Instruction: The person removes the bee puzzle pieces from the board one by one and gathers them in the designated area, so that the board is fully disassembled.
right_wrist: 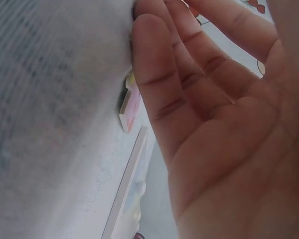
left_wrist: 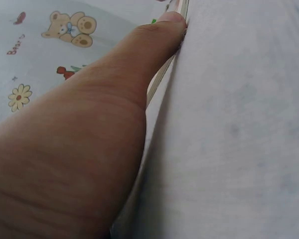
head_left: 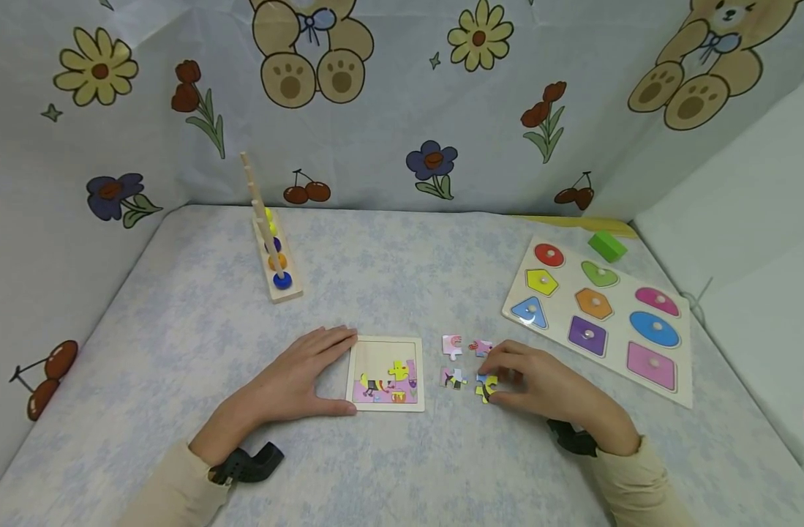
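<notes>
My left hand (head_left: 296, 377) rests against the left side of a small wooden puzzle tray (head_left: 386, 339), its fingers at the upper corner and thumb at the lower. Several pieces with a bee picture fill the tray's lower part. To the right, my right hand (head_left: 540, 384) pinches a yellow, black and blue puzzle piece (head_left: 486, 388) at the table between thumb and index finger. Near it lie a pink piece (head_left: 451, 345), another pink piece (head_left: 481, 348) partly by the fingers, and a multicoloured piece (head_left: 453, 378). In the right wrist view, the fingers (right_wrist: 157, 59) hide the pinched piece.
A white shape board (head_left: 612, 351) with knobbed coloured shapes lies at right, a green block (head_left: 607, 247) behind it. At back left stands a wooden peg stand (head_left: 286, 293) with coloured beads. Patterned cloth (head_left: 375, 146) rises behind the table.
</notes>
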The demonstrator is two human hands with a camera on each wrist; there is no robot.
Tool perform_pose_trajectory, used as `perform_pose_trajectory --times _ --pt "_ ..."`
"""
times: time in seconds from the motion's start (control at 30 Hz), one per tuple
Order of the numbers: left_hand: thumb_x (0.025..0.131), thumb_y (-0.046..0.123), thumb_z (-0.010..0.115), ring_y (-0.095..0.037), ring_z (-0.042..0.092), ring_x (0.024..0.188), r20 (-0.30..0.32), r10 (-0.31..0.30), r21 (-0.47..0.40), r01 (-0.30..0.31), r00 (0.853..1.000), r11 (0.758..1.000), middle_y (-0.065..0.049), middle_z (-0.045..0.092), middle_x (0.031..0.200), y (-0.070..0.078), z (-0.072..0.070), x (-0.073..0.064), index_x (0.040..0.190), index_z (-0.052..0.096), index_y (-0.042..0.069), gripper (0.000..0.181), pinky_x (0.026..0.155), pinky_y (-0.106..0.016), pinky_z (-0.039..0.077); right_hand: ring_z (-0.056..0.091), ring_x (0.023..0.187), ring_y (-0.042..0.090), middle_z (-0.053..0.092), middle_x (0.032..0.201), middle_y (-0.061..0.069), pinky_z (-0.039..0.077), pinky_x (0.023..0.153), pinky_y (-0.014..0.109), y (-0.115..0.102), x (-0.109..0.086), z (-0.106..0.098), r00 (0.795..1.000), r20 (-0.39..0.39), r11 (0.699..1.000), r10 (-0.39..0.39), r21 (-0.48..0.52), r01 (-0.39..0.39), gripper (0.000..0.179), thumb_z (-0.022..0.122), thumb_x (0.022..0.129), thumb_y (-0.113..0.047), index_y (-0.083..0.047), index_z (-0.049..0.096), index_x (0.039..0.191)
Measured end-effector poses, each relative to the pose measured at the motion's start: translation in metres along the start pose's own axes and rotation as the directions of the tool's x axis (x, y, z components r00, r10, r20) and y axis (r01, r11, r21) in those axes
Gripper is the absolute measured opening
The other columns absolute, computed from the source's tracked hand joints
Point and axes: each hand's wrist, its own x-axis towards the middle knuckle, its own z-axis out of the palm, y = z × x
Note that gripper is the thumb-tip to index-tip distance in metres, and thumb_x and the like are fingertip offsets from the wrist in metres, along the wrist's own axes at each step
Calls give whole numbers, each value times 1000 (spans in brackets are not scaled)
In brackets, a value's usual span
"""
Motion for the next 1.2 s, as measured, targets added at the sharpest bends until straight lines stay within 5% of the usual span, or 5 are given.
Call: perform_pose_trajectory --times 0.6,0.97,1.2 --pt "78 76 72 -27 29 155 1 -3 8 3 1000 1000 -4 35 167 1 -3 0 161 37 11 111 129 -51 22 56 89 8 63 107 -10 53 70 19 -2 0 -1 1000 1 1000 22 16 -22 32 84 88 -23 -23 73 118" --pt "79 78 71 -26 29 155 6 -1 -2 1 1000 1000 -3 34 167 1 -2 0 162 36 13 111 129 -51 22 59 89 11 66 107 -6 56 68 22 -8 1 -3 994 -105 999 -34 37 38 34 86 85 -13 -16 74 117" --pt "79 77 71 -25 29 155 2 3 -5 -3 1000 1000 -3 34 167 0 -1 0 162 36 13 111 129 -50 21 63 96 10 69 119 -3 60 78 26 -10 7 -5 988 -139 997 -75 23 79 46 83 88 -11 -12 67 132"
